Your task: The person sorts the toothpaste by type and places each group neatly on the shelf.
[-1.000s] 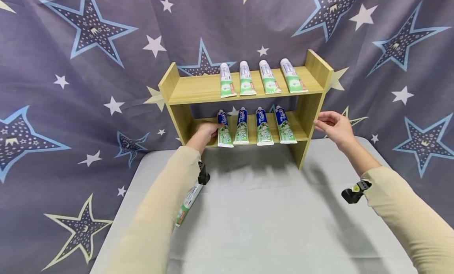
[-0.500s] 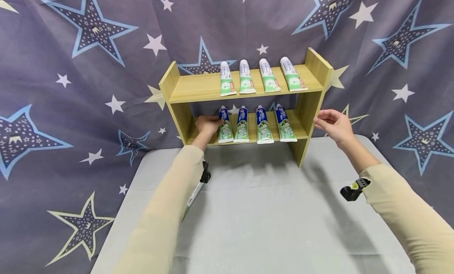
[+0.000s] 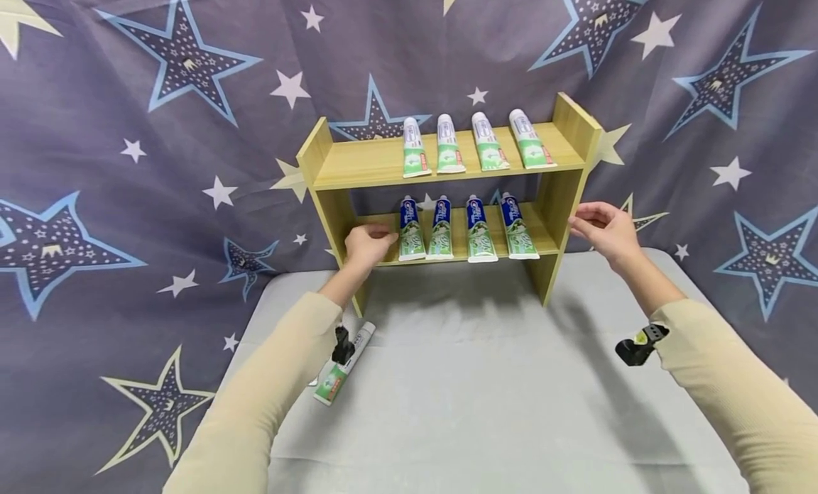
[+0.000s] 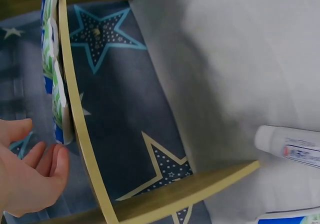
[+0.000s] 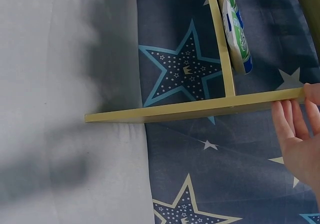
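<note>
A two-tier wooden shelf (image 3: 361, 157) stands against the backdrop. On its lower tier lies a row of several blue-and-green toothpaste tubes, the leftmost tube (image 3: 412, 230) closest to my left hand (image 3: 368, 247). That hand is loosely curved at the left end of the lower tier and holds nothing; the left wrist view shows its thumb apart from the fingers (image 4: 59, 169). My right hand (image 3: 608, 230) grips the front edge of the shelf's right side panel (image 5: 190, 109), thumb on one side and fingers on the other.
Several white-and-green toothpaste tubes (image 3: 450, 146) lie along the upper tier. Another white-and-green tube (image 3: 332, 385) rests on the grey-covered table (image 3: 460, 380), partly behind the left wrist camera. Beside it, a blue-marked tube (image 4: 290, 219) shows at the left wrist view's edge.
My left hand has let go of the leftmost blue tube and drawn back slightly to the left. That tube now sits closer to its neighbour. The right hand keeps its hold.
</note>
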`<action>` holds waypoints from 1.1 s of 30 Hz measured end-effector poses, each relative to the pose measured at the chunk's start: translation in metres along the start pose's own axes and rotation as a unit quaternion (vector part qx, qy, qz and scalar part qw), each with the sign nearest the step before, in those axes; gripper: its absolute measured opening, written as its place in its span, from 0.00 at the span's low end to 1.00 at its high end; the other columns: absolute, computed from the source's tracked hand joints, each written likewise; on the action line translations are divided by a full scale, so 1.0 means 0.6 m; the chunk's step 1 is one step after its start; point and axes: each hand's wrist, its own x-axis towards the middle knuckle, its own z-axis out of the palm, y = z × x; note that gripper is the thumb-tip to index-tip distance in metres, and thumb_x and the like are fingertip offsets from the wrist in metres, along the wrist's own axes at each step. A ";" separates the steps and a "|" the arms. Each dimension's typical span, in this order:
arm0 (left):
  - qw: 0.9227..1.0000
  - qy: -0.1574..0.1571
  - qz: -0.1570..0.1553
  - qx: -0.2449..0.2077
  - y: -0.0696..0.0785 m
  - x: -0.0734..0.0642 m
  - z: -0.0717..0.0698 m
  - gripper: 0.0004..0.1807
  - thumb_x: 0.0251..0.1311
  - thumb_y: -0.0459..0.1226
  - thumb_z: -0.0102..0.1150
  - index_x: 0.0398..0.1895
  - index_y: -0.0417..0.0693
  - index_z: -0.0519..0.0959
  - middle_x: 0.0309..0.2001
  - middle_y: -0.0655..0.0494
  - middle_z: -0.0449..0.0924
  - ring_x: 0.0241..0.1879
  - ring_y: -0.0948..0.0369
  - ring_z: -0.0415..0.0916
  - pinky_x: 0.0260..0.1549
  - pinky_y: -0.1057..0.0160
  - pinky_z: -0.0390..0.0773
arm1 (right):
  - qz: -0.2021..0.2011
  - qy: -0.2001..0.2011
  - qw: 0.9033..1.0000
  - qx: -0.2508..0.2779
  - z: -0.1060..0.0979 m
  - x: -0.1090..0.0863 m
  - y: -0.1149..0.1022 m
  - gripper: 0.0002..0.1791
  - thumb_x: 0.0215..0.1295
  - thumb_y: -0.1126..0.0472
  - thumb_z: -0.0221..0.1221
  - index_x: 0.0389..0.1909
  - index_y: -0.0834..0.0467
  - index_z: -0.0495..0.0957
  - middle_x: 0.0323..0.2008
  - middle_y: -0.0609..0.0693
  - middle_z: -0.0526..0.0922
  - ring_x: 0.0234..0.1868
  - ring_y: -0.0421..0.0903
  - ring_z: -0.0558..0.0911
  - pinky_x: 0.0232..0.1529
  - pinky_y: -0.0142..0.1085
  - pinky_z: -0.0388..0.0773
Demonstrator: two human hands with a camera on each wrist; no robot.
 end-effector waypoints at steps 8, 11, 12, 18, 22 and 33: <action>0.999 -0.004 0.033 -0.013 -0.048 -0.054 -0.020 0.14 0.58 0.39 0.64 0.46 0.44 0.83 0.46 0.45 0.86 0.46 0.53 0.83 0.48 0.59 0.83 | 0.006 -0.001 1.000 -0.006 0.000 -0.002 0.000 0.09 0.60 0.70 0.61 0.38 0.55 0.75 0.27 0.36 0.82 0.29 0.30 0.82 0.33 0.20 0.83; 0.999 -0.016 0.029 -0.021 -0.069 -0.075 -0.025 0.14 0.58 0.38 0.65 0.46 0.43 0.83 0.47 0.46 0.85 0.47 0.52 0.83 0.49 0.60 0.83 | 0.009 -0.002 1.000 -0.004 -0.001 -0.002 0.001 0.09 0.60 0.71 0.61 0.38 0.56 0.75 0.27 0.36 0.82 0.29 0.30 0.82 0.33 0.20 0.83; 0.999 -0.022 0.028 -0.023 -0.077 -0.080 -0.026 0.14 0.58 0.37 0.65 0.46 0.42 0.83 0.47 0.45 0.85 0.47 0.52 0.83 0.49 0.60 0.83 | 0.009 -0.002 1.000 -0.006 -0.001 -0.002 0.001 0.09 0.61 0.71 0.61 0.38 0.56 0.75 0.27 0.36 0.82 0.29 0.30 0.82 0.33 0.20 0.83; 0.999 -0.047 0.017 -0.018 -0.129 -0.109 -0.024 0.14 0.57 0.36 0.65 0.45 0.41 0.83 0.45 0.44 0.86 0.45 0.51 0.83 0.47 0.59 0.84 | 0.002 0.000 1.000 -0.011 -0.002 0.000 0.002 0.09 0.60 0.70 0.62 0.37 0.54 0.76 0.27 0.35 0.82 0.29 0.29 0.82 0.33 0.20 0.83; 0.997 -0.071 -0.005 -0.004 -0.175 -0.129 -0.009 0.12 0.57 0.35 0.64 0.44 0.41 0.83 0.43 0.44 0.86 0.44 0.51 0.83 0.46 0.60 0.84 | 0.002 0.004 1.000 -0.016 -0.003 0.000 0.002 0.10 0.60 0.70 0.62 0.36 0.52 0.76 0.27 0.36 0.82 0.29 0.29 0.82 0.33 0.20 0.83; 0.994 -0.054 -0.008 0.092 -0.265 -0.150 -0.004 0.09 0.54 0.32 0.64 0.37 0.35 0.84 0.35 0.42 0.86 0.36 0.51 0.83 0.34 0.64 0.82 | 0.000 -0.001 1.000 -0.015 -0.003 0.003 0.004 0.10 0.61 0.72 0.60 0.39 0.57 0.74 0.27 0.35 0.82 0.30 0.29 0.82 0.33 0.19 0.83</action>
